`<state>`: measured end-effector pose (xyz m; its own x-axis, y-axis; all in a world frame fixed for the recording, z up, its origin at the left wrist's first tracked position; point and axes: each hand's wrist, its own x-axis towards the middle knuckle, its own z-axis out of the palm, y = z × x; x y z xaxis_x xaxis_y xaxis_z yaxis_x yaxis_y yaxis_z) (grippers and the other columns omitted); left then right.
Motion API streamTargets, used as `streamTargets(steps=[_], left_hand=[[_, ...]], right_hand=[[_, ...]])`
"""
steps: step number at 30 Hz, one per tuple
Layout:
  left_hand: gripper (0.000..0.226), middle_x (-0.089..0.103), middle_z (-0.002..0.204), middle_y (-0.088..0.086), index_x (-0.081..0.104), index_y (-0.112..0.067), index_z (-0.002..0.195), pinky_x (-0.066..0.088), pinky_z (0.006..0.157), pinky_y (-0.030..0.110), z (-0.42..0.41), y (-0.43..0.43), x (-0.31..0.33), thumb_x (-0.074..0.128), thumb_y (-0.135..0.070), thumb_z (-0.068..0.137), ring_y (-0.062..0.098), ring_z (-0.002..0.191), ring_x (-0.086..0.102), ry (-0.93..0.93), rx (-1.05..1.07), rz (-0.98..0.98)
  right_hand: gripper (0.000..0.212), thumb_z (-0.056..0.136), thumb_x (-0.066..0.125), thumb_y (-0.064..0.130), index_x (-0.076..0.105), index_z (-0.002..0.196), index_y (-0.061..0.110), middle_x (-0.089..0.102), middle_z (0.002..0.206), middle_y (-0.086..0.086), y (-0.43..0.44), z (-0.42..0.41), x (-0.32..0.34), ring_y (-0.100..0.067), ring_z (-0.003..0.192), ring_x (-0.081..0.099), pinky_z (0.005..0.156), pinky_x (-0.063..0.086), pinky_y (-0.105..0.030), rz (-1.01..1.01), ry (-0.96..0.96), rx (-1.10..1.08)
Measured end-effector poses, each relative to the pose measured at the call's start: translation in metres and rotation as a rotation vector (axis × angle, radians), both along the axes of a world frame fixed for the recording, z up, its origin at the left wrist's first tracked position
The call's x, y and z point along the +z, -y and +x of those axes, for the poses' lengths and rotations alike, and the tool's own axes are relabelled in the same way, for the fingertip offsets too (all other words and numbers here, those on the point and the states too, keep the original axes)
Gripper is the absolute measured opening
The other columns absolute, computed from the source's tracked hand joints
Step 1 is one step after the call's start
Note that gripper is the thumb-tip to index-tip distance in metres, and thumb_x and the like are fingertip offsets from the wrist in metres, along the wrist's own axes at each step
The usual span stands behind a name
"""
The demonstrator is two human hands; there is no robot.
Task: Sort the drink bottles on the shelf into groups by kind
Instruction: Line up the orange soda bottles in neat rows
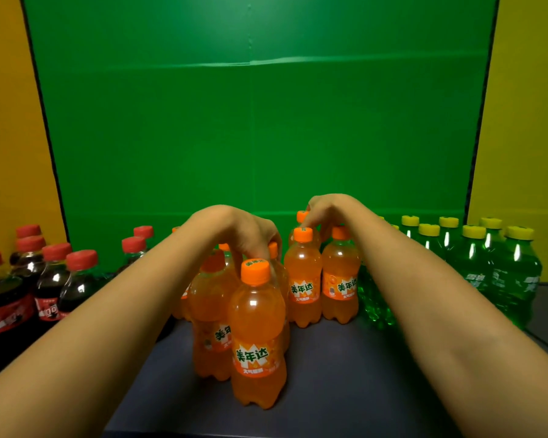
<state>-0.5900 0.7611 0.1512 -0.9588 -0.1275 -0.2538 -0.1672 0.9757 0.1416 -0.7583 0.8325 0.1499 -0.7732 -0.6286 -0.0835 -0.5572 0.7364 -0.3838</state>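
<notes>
Centrally, left hand (234, 235) and right hand (328, 213), fingers tight on orange bottles (211, 295); open shelf (329, 374) toward front edge.

A dark shelf (329, 374) carried three groups of upright drink bottles: red-capped cola bottles (48, 295) massed at its left end, orange soda bottles (257, 327) clustered in the middle, a few set forward of the rest, and yellow-capped green soda bottles (516, 279) crowding its right end.

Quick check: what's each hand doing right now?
Left hand: fingers curled over orange bottle tops; grip cannot be told.
Right hand: pinching the cap of the rear orange bottle.
</notes>
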Motion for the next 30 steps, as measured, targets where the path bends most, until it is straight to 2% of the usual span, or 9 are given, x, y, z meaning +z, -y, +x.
streamTargets(steps=[2, 5, 6, 10, 15, 20, 22, 24, 30], left_hand=[[0.047, 0.058, 0.094, 0.003, 0.056, -0.005, 0.114, 0.053, 0.076, 0.032, 0.0, 0.0, 0.0, 0.075, -0.023, 0.074, 0.013, 0.075, 0.055, -0.004, 0.005, 0.01], [0.054, 0.058, 0.092, -0.002, 0.056, -0.007, 0.116, 0.052, 0.077, 0.031, -0.001, -0.003, 0.0, 0.075, -0.031, 0.072, 0.012, 0.077, 0.056, 0.011, 0.019, 0.007], [0.057, 0.059, 0.092, -0.003, 0.056, -0.008, 0.115, 0.052, 0.078, 0.03, -0.001, -0.004, 0.001, 0.077, -0.035, 0.069, 0.011, 0.078, 0.056, 0.015, 0.022, 0.002], [0.058, 0.064, 0.113, 0.006, 0.059, -0.009, 0.113, 0.053, 0.086, 0.035, -0.002, -0.002, 0.0, 0.078, -0.038, 0.067, 0.022, 0.096, 0.061, 0.003, -0.027, -0.067], [0.049, 0.066, 0.109, 0.012, 0.061, -0.005, 0.106, 0.051, 0.087, 0.037, 0.0, -0.001, -0.002, 0.078, -0.03, 0.068, 0.025, 0.097, 0.061, -0.042, -0.109, -0.044], [0.048, 0.055, 0.081, -0.004, 0.056, -0.014, 0.1, 0.045, 0.061, 0.022, 0.001, -0.001, 0.005, 0.083, -0.024, 0.062, 0.012, 0.071, 0.051, -0.177, -0.137, 0.012], [0.047, 0.054, 0.077, -0.005, 0.055, -0.015, 0.098, 0.043, 0.054, 0.017, -0.001, -0.002, 0.009, 0.084, -0.02, 0.061, 0.01, 0.066, 0.05, -0.217, -0.147, 0.058], [0.045, 0.054, 0.078, -0.004, 0.056, -0.018, 0.095, 0.043, 0.049, 0.012, -0.003, -0.004, 0.013, 0.084, -0.018, 0.06, 0.01, 0.065, 0.051, -0.237, -0.164, 0.084], [0.048, 0.06, 0.091, -0.001, 0.056, -0.021, 0.096, 0.047, 0.066, 0.02, -0.005, -0.023, 0.021, 0.085, -0.015, 0.058, 0.014, 0.079, 0.056, -0.192, -0.285, 0.047]], right_hand=[[0.054, 0.074, 0.076, 0.024, 0.047, 0.114, 0.002, 0.053, 0.111, -0.015, -0.009, 0.003, 0.006, -0.031, 0.096, 0.059, 0.084, 0.054, -0.042, -0.18, 0.001, -0.007], [0.058, 0.066, 0.082, 0.029, 0.054, 0.11, 0.003, 0.057, 0.105, -0.012, -0.023, 0.009, 0.023, -0.025, 0.086, 0.058, 0.055, 0.055, -0.027, -0.386, -0.09, -0.016], [0.056, 0.065, 0.082, 0.031, 0.056, 0.107, 0.004, 0.057, 0.102, -0.011, -0.028, 0.012, 0.031, -0.024, 0.084, 0.058, 0.052, 0.053, -0.025, -0.431, -0.143, -0.017], [0.058, 0.065, 0.081, 0.037, 0.061, 0.107, 0.002, 0.059, 0.1, -0.01, -0.055, 0.024, 0.064, -0.023, 0.083, 0.058, 0.065, 0.054, -0.03, -0.58, -0.289, -0.016], [0.051, 0.066, 0.079, 0.034, 0.065, 0.104, 0.004, 0.066, 0.103, -0.009, -0.105, 0.057, 0.084, -0.017, 0.087, 0.058, 0.068, 0.049, -0.027, -0.685, -0.326, 0.044], [0.044, 0.073, 0.073, 0.027, 0.063, 0.108, 0.002, 0.065, 0.107, -0.009, -0.143, 0.092, 0.053, -0.017, 0.094, 0.056, 0.077, 0.046, -0.028, -0.603, -0.212, 0.109], [0.044, 0.071, 0.074, 0.03, 0.064, 0.106, 0.005, 0.065, 0.108, -0.007, -0.148, 0.095, 0.031, -0.019, 0.095, 0.057, 0.076, 0.047, -0.029, -0.52, -0.177, 0.112], [0.043, 0.068, 0.076, 0.033, 0.066, 0.103, 0.009, 0.067, 0.107, -0.006, -0.149, 0.092, 0.008, -0.021, 0.098, 0.061, 0.082, 0.05, -0.034, -0.453, -0.162, 0.103], [0.043, 0.062, 0.082, 0.036, 0.07, 0.098, 0.014, 0.071, 0.103, -0.004, -0.144, 0.078, -0.041, -0.018, 0.099, 0.064, 0.092, 0.051, -0.038, -0.411, -0.142, 0.101]])
